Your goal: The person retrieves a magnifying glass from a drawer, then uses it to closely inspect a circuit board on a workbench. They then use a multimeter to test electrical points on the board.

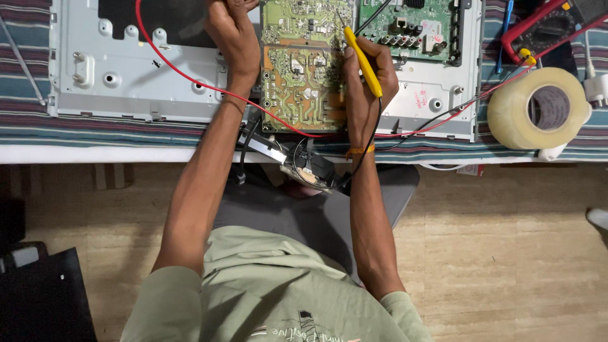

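Taking the tan circuit board point(303, 82) as landmark: the left hand point(231, 31) sits at its upper left edge, fingers curled at the frame top, so whether that grip pinches the red wire point(190, 79) looping away from it cannot be told. The right hand point(367, 79) lies against the board's right edge, its grip pressed around a yellow probe point(362, 60). The probe's long axis slants up-left, tip on the board's upper right part. Far right on the desk point(38, 136) lies a tape roll point(538, 107).

Yellow probe point(363, 60) – red wire point(190, 76) – green boards point(301, 63), striped cloth point(126, 130).
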